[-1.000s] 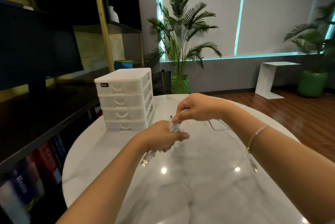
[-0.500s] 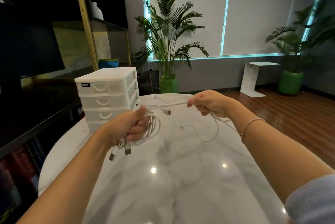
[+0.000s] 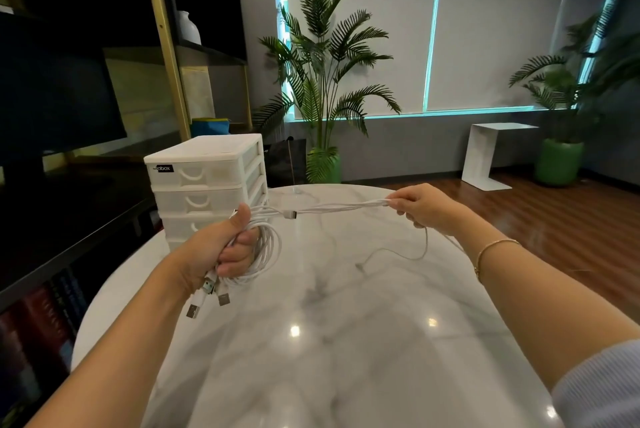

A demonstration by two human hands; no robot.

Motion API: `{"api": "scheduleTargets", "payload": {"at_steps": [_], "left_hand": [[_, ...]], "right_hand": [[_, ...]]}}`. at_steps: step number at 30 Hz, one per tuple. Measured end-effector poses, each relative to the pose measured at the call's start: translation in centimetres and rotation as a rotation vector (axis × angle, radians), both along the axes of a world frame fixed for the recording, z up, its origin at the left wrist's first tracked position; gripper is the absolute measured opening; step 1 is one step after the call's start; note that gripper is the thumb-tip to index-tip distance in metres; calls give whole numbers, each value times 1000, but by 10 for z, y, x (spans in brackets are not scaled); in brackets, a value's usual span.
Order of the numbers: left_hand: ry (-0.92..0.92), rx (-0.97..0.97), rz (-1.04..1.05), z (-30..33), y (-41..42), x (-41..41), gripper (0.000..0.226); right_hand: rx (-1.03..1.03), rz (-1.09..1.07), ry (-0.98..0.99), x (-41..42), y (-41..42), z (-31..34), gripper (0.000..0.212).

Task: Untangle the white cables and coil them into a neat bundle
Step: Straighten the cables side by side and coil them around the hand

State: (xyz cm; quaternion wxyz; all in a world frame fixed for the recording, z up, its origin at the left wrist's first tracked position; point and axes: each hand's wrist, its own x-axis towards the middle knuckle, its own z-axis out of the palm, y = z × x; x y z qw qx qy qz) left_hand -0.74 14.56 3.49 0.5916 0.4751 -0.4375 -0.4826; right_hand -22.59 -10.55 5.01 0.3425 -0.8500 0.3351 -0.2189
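Round table (image 3: pixel 346 341) with a glossy white marble top veined in grey, reflecting small ceiling-light spots. A white plastic drawer unit (image 3: pixel 207 182) with four stacked drawers is standing directly on the far-left part of the top, near the rim, its handles facing the viewer. A dark label is sitting at the upper-left corner of its front.

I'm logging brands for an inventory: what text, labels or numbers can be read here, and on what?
"box": end of a white-on-black label on the top drawer of the white drawer unit; its first letters are too blurred to read.
Book spines on the low shelf at left: lettering too dark and blurred to read.
Nothing else legible.
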Motion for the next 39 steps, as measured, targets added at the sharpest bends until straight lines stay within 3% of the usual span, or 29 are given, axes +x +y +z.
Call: {"api": "scheduleTargets", "payload": {"at_steps": [6, 8, 11, 16, 18, 21, 24, 25, 29, 33, 39], "left_hand": [[28, 11, 17, 0, 4, 5, 63], [25, 15, 10, -1, 4, 5, 63], [31, 38, 6, -3, 4, 5, 63], [-46, 118, 42, -5, 2, 6, 57], [-92, 169, 81, -3, -1, -3, 49], [-214, 178, 89, 1, -6, -16, 42], [-311, 166, 81, 4, -3, -18, 40], [-339, 172, 78, 4, -2, -17, 40], [-487, 281, 38, 5, -1, -17, 38], [-605, 363, -142, 12, -4, -20, 52], [-464, 259, -394, 20, -10, -29, 41]], "right_hand": [[-401, -215, 301, 4, -3, -5, 60], [-373, -213, 394, 2, -4, -8, 66], [-230, -117, 505, 1, -1, -5, 57], [-77, 80, -25, 32, 50, 28, 43], [-62, 267, -16, 49, 84, 42, 47], [-96, 516, 248, 68, 121, 47, 52], [-103, 577, 343, 74, 126, 42, 26], [-79, 584, 334, 72, 124, 42, 16], [-109, 566, 292, 65, 120, 53, 22], [-158, 520, 150, 71, 120, 58, 17], [306, 569, -206, 77, 115, 31, 25]]}}
